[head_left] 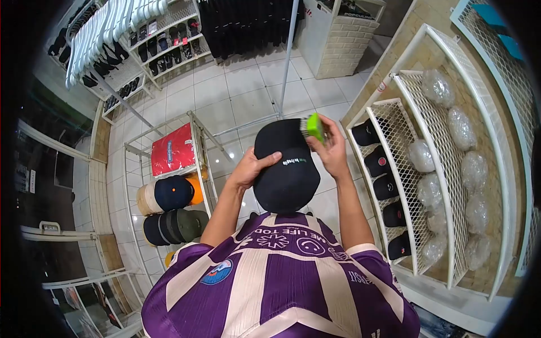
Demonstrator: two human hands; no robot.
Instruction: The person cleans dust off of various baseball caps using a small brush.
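Observation:
A black cap [287, 183] with small white and green lettering on its front is held up before my chest, its brim pointing away from me. My left hand [252, 167] grips the cap's left side, thumb lying on top near the brim and the other fingers hidden beneath. In my right hand [332, 147] is a green brush [314, 128], pinched between thumb and fingers. Its bristles face left, right at the brim's right edge.
On the left, a white wire rack [135, 169] holds a red package [172, 150] and stacked caps [174, 225]. At right, white mesh shelves [445, 129] carry black caps [385, 187] and plastic-wrapped bundles [474, 172]. Dark clothes [251, 25] hang behind a metal pole [288, 62].

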